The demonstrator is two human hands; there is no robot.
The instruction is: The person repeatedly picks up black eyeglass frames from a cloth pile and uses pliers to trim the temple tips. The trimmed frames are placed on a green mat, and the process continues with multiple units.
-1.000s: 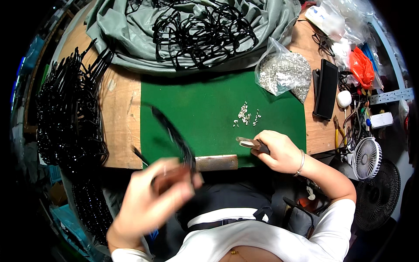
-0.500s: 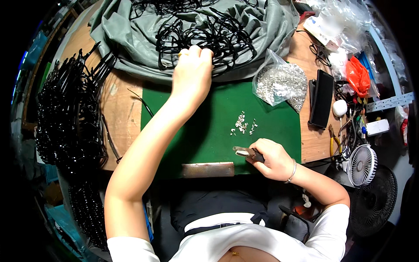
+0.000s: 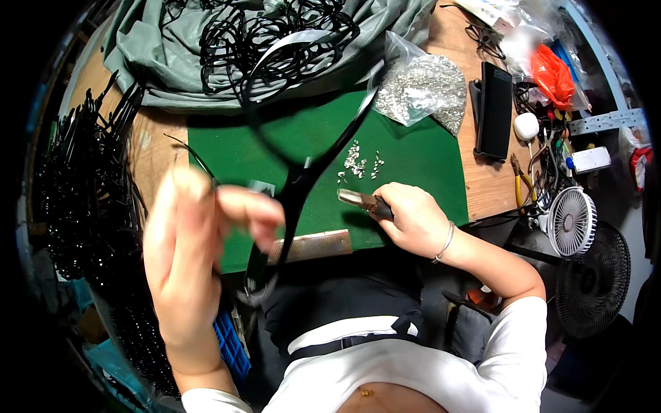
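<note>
mat [image 3: 420, 148]: plain dark green, seen at the centre
frame [image 3: 303, 182]: glossy black, raised at 10 o'clock of the mat
pile of frames [image 3: 275, 31]: black, heaped at 12 o'clock
cloth [image 3: 148, 65]: grey-green, spread under the pile
small parts [image 3: 361, 164]: silver, scattered on the mat
bag [image 3: 420, 86]: clear, filled with silver bits, at 1 o'clock
pliers [image 3: 361, 201]: silver nose, dark handles
fan [image 3: 570, 221]: white, at 3 o'clock
shirt [image 3: 413, 372]: white, at 6 o'clock
</note>
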